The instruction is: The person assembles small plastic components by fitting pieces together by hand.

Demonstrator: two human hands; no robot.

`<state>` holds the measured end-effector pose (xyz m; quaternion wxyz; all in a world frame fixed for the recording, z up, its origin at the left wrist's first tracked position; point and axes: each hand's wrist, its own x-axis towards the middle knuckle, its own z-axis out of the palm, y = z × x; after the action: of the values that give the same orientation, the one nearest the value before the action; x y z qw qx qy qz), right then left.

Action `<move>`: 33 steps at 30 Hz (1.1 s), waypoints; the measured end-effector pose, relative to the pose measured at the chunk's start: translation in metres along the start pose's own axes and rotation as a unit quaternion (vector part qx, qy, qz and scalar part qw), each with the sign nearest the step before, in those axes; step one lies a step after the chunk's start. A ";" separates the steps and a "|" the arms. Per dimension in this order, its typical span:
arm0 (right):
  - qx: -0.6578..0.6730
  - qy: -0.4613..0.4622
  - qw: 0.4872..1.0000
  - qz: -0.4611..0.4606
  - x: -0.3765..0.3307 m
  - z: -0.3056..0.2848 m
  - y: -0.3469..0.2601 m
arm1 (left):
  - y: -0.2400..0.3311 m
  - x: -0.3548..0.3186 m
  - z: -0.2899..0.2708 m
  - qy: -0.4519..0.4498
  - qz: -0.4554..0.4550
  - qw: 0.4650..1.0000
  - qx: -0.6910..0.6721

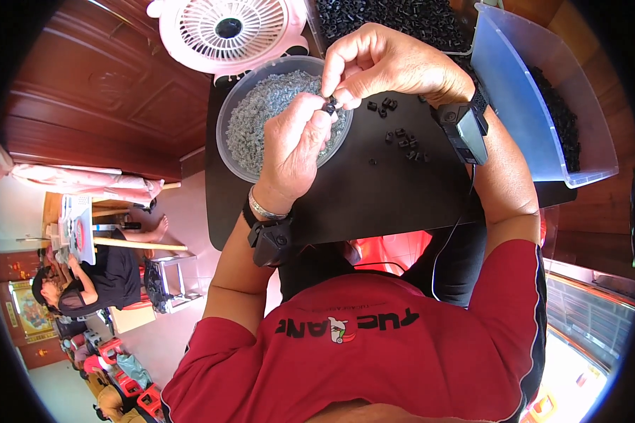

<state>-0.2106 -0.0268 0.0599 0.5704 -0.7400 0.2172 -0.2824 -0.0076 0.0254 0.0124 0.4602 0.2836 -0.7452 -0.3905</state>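
Left hand: the left hand (293, 148) rises from the lower edge, its grip closed, thumb and fingertips pinching a small black plastic part (329, 106) just over the near rim of the bowl.
Right hand: the right hand (384, 63) arches in from the upper right, its grip also closed, fingertips meeting the same small black plastic part from above; both hands work on one piece between them, held up where the eyes can see it.
Held part: it sits at the very meeting point of the two grips, mostly hidden by the fingers, so its exact shape is hard to tell.
Bowl: a round clear plastic bowl (227, 134) full of tiny grey pieces (261, 116) stands on the left of the desk, directly beneath the left hand, within easy reach.
Loose parts: a scatter of small black plastic parts (402, 137) lies on the flat black desk (374, 197) just right of the hands, apart from the bowl.
Bins: a translucent blue plastic bin (515, 84) holding more black pieces stands tilted at the right; a tray of black pieces (395, 17) sits behind the hands.
Fan: a pink round fan (226, 32) lies at the far edge beside the bowl.
Wrists: a dark strapped device (466, 130) rides each wrist.
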 end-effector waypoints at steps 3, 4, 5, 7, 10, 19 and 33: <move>-0.045 0.000 0.999 -0.019 -0.003 0.002 -0.008 | -0.001 0.000 0.000 -0.011 -0.005 1.000 0.005; -0.080 -0.003 0.997 -0.018 -0.004 0.003 -0.013 | -0.002 0.001 0.000 -0.016 -0.007 1.000 0.006; -0.114 -0.005 0.993 -0.018 -0.005 0.004 -0.016 | -0.002 0.001 0.000 -0.017 -0.008 1.000 0.006; -0.123 -0.004 0.992 -0.022 -0.007 0.005 -0.017 | -0.002 0.001 0.002 -0.017 -0.004 1.000 0.008; -0.144 -0.009 0.989 -0.020 -0.006 0.007 -0.021 | -0.003 0.001 -0.001 -0.029 -0.005 0.999 0.033; -0.203 -0.002 0.979 -0.020 -0.007 0.012 -0.023 | 0.000 0.002 -0.002 -0.048 -0.002 0.996 0.070; -0.510 0.151 0.828 -0.176 -0.005 0.043 -0.014 | -0.001 -0.001 0.008 0.018 -0.010 0.992 0.127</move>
<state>-0.1857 0.0110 0.0647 0.0124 -0.8996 0.2799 -0.3350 -0.0145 0.0281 0.0091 0.4299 0.3535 -0.7777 -0.2924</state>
